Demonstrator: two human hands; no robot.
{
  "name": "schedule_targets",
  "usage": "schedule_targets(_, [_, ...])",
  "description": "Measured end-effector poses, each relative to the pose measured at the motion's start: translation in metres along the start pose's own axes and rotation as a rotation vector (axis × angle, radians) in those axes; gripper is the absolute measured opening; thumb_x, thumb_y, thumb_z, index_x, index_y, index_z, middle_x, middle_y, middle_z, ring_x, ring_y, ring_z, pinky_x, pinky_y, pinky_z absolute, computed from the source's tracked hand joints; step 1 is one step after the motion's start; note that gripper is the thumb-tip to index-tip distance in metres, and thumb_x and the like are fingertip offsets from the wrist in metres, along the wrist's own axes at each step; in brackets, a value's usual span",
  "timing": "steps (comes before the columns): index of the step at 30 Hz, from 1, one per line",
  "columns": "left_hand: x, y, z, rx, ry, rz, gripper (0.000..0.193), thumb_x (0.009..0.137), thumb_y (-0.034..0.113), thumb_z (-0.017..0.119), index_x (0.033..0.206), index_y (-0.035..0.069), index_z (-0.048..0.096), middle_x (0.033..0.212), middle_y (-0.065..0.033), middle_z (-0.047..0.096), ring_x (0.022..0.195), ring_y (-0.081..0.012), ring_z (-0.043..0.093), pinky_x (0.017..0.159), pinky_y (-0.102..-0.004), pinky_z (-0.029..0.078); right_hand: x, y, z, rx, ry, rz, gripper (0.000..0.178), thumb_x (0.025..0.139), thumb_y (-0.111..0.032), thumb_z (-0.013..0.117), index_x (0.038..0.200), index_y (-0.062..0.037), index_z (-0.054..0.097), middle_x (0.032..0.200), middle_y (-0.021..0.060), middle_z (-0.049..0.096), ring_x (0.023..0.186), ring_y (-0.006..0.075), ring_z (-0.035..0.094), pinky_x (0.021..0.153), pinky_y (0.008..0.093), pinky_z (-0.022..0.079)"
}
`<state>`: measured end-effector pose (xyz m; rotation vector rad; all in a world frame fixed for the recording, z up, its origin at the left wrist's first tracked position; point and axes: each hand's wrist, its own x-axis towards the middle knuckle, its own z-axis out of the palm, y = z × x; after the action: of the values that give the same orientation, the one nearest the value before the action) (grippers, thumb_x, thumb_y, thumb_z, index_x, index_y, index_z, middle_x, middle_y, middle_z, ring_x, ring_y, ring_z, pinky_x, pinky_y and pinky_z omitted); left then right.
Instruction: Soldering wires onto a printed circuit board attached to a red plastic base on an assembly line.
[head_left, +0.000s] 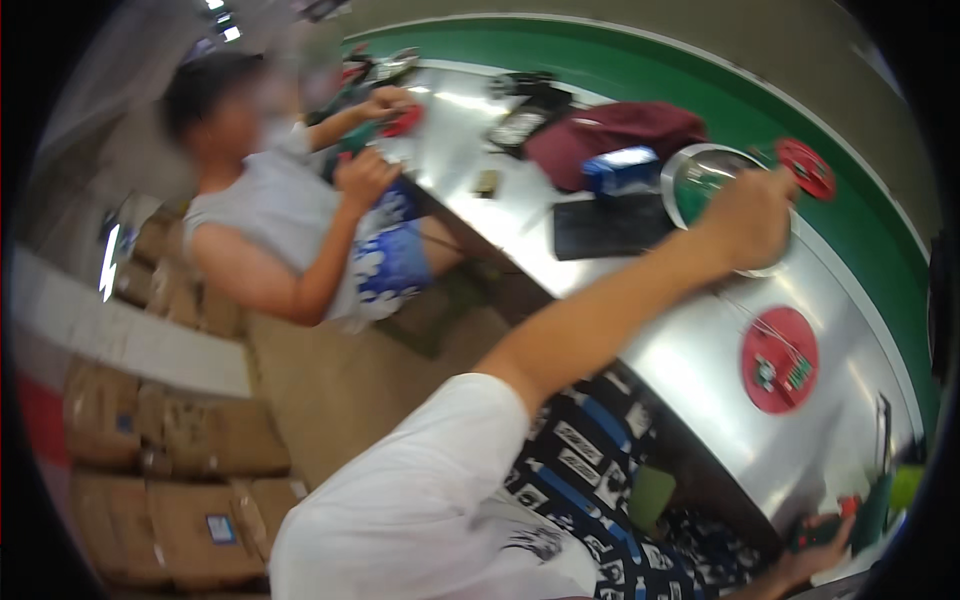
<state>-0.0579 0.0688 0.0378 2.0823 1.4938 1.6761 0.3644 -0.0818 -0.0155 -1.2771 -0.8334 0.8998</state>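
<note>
My left arm reaches across the metal table, and my left hand [745,222] is over a round metal bowl [668,190]. Its fingers are pinched at the near edge of a red disc [808,172], which has small parts on its face. At the lower right, my right hand [828,550] is wrapped round a dark green tool with a red part [872,512]; its kind is partly hidden. Between the hands lies another red disc [762,345] bearing small green circuit boards [799,374] and thin pale wires.
Left of the bowl are a black flat case [610,228], a blue packet [622,170] and a maroon cloth bundle [640,125]. A green strip [870,205] borders the table. A seated co-worker [290,220] handles another red disc. Cardboard boxes [170,520] are stacked at the left.
</note>
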Motion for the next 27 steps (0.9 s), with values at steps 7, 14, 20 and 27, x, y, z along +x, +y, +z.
schedule_targets(7, [-0.007, -0.006, -0.001, 0.069, 0.104, -0.088, 0.014, 0.09, 0.008, 0.057, 0.088, -0.004, 0.063, 0.088, -0.0247, 0.064, 0.084, -0.0426, 0.063, 0.078, -0.0485, 0.051, -0.011, -0.008, 0.041, -0.111, 0.048, -0.061, 0.04, 0.099, -0.03, 0.05, 0.114, 0.0062, 0.058, 0.067, 0.0071, 0.053, 0.048, 0.0134, 0.044, 0.047, 0.0261, 0.037])
schedule_targets(14, [-0.006, -0.013, 0.006, 0.079, 0.044, -0.011, 0.013, 0.09, 0.01, 0.057, 0.087, 0.0, 0.065, 0.086, -0.0208, 0.064, 0.085, -0.0394, 0.064, 0.076, -0.0473, 0.052, -0.023, -0.025, 0.069, -0.124, 0.166, -0.214, 0.043, 0.092, -0.034, 0.057, 0.098, 0.0089, 0.06, 0.054, 0.0115, 0.052, 0.033, 0.0199, 0.042, 0.036, 0.0293, 0.036])
schedule_targets(20, [-0.01, -0.006, 0.003, 0.157, -0.017, 0.063, 0.01, 0.087, 0.011, 0.059, 0.086, 0.007, 0.067, 0.08, -0.0125, 0.068, 0.078, -0.0339, 0.067, 0.07, -0.0448, 0.053, 0.023, 0.013, 0.002, -0.148, -0.251, -0.528, 0.051, 0.098, -0.04, 0.055, 0.124, 0.0036, 0.048, 0.09, 0.0161, 0.055, 0.066, 0.0241, 0.053, 0.059, 0.0357, 0.048])
schedule_targets(27, [-0.015, 0.008, 0.013, 0.118, -0.081, 0.127, 0.008, 0.088, 0.014, 0.063, 0.085, 0.009, 0.069, 0.074, -0.0107, 0.068, 0.07, -0.0316, 0.067, 0.063, -0.0444, 0.051, 0.046, 0.04, -0.056, -0.376, -0.446, -0.741, 0.051, 0.105, -0.033, 0.05, 0.138, 0.0045, 0.042, 0.114, 0.0192, 0.057, 0.086, 0.0252, 0.061, 0.075, 0.0387, 0.056])
